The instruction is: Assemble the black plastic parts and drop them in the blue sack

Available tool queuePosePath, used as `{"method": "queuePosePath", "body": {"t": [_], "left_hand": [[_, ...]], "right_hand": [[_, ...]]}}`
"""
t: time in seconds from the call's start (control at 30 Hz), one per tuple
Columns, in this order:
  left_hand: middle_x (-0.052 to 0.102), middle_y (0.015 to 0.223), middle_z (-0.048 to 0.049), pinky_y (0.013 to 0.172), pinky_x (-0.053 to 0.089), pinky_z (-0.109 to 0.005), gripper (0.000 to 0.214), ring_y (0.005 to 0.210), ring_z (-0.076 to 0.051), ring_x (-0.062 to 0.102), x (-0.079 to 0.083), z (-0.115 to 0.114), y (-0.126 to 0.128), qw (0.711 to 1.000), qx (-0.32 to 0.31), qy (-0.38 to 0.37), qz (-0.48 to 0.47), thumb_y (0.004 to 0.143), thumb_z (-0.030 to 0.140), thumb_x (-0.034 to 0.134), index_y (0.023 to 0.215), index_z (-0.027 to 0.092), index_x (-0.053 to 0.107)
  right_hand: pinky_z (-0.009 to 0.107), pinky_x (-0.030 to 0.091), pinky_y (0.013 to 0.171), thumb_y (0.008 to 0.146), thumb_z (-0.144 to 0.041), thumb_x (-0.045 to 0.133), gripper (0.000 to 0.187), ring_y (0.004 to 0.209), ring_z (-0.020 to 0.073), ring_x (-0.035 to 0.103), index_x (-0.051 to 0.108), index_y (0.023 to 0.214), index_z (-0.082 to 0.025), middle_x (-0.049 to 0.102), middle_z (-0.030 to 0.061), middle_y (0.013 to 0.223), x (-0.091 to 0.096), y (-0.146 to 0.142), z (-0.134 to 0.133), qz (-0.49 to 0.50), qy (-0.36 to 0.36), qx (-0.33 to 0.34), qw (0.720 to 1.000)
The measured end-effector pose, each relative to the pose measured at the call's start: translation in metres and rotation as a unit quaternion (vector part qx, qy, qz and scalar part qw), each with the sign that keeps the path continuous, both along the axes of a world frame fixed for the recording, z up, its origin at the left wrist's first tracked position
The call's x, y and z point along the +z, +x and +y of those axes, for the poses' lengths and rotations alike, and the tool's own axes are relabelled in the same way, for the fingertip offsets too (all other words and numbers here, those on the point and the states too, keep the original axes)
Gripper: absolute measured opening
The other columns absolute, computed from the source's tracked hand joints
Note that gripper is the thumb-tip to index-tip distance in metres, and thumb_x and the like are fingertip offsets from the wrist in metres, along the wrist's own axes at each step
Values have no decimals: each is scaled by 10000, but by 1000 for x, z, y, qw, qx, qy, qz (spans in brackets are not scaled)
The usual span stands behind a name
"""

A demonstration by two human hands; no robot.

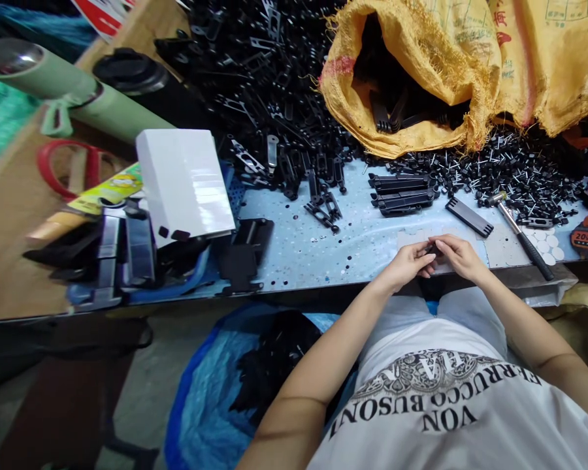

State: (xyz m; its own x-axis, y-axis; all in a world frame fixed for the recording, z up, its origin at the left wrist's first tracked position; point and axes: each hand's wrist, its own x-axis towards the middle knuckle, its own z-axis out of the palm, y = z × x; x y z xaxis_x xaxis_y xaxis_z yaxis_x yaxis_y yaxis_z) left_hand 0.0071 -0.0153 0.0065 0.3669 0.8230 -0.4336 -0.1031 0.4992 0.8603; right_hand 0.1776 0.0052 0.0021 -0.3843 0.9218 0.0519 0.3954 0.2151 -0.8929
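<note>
Over the front edge of the blue work surface [294, 245], my left hand [408, 262] and my right hand [458, 256] meet with fingers closed. Between their fingertips is a small dark piece [435, 250], mostly covered, so its kind cannot be made out. A flat black slotted part [469, 217] lies just beyond my right hand. To the right of it, a small hammer [522, 240] with a black grip rests on the surface. Several long black parts [402, 193] are stacked side by side beyond my hands.
Loose metal pins and small black pieces [514, 170] spread at the back right, below a yellow woven sack [402, 140]. A heap of black clips [279, 98] fills the back. At left are a white box [183, 183], red-handled scissors [44, 166] and a green flask [112, 111].
</note>
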Motion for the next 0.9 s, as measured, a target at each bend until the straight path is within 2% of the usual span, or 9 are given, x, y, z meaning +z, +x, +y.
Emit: {"method": "queuePosePath", "body": {"t": [0.1, 0.2, 0.3, 0.4, 0.5, 0.6, 0.67, 0.77, 0.9], "left_hand": [[549, 621, 36, 492, 449, -190, 410, 505, -68, 531, 3, 3, -6, 1000, 15, -15, -13, 604, 346, 779, 898, 111, 616], [572, 656, 24, 394, 360, -162, 430, 453, -53, 494, 4, 6, -5, 997, 69, 11, 19, 618, 405, 758, 906, 119, 616], [598, 694, -13, 357, 299, -150, 459, 439, -40, 460, 3, 8, -3, 989, 133, 45, 54, 752, 493, 606, 994, 105, 637], [603, 756, -26, 372, 346, -164, 512, 464, -52, 502, 3, 9, 1, 983, 156, 82, 57, 786, 482, 562, 1138, 113, 613], [615, 853, -39, 369, 352, -181, 534, 441, -47, 501, 5, 8, 7, 980, 143, 118, 65, 793, 447, 571, 1239, 153, 564], [609, 864, -26, 403, 357, -190, 508, 429, -30, 448, 8, 6, 11, 969, 157, 158, 106, 814, 413, 566, 1264, 177, 551], [598, 834, -18, 490, 404, -202, 461, 503, -53, 471, 11, 5, 10, 950, 166, 211, 159, 828, 385, 563, 1239, 178, 575], [565, 774, -24, 667, 449, -240, 377, 676, -114, 516, 16, 3, 6, 910, 151, 299, 245, 865, 341, 524, 1186, 169, 619], [528, 774, -31, 734, 445, -264, 375, 725, -134, 506, 19, 2, 2, 880, 123, 359, 285, 902, 320, 458, 1212, 160, 597]], "right_hand": [[475, 355, 1016, 909, -441, 430, 447, 1188, 278, 458, 539, 1258, -184, 525, 148, 1261, 5, 11, 20, -185, 121, -97, 970], [547, 304, 1019, 894, -373, 469, 489, 1201, 330, 427, 481, 1318, -130, 523, 190, 1240, 6, 26, 45, -293, 133, -133, 938], [472, 401, 963, 908, -352, 426, 461, 1104, 278, 509, 474, 1322, -153, 553, 157, 1184, 7, 33, 54, -223, 95, -64, 968], [375, 512, 801, 909, -452, 401, 497, 911, 206, 602, 432, 1351, -228, 562, 107, 1178, 8, 26, 44, -45, -12, -53, 998], [301, 527, 592, 892, -535, 399, 591, 649, 152, 615, 353, 1408, -248, 637, 60, 919, 11, 11, 30, 110, -184, -40, 976], [244, 483, 486, 846, -563, 477, 674, 541, 118, 580, 330, 1426, -252, 615, 4, 744, 12, 0, 20, 188, -269, -8, 945], [219, 447, 448, 820, -559, 523, 688, 504, 95, 544, 363, 1413, -249, 598, -13, 728, 12, 0, 18, 202, -263, 6, 944], [225, 455, 493, 808, -508, 574, 658, 503, 80, 499, 415, 1392, -252, 607, -12, 754, 14, 11, 21, 158, -192, 44, 968], [262, 502, 624, 797, -463, 607, 581, 623, 104, 538, 503, 1332, -261, 635, 42, 1020, 21, 23, 25, 68, -85, 79, 991]]}}
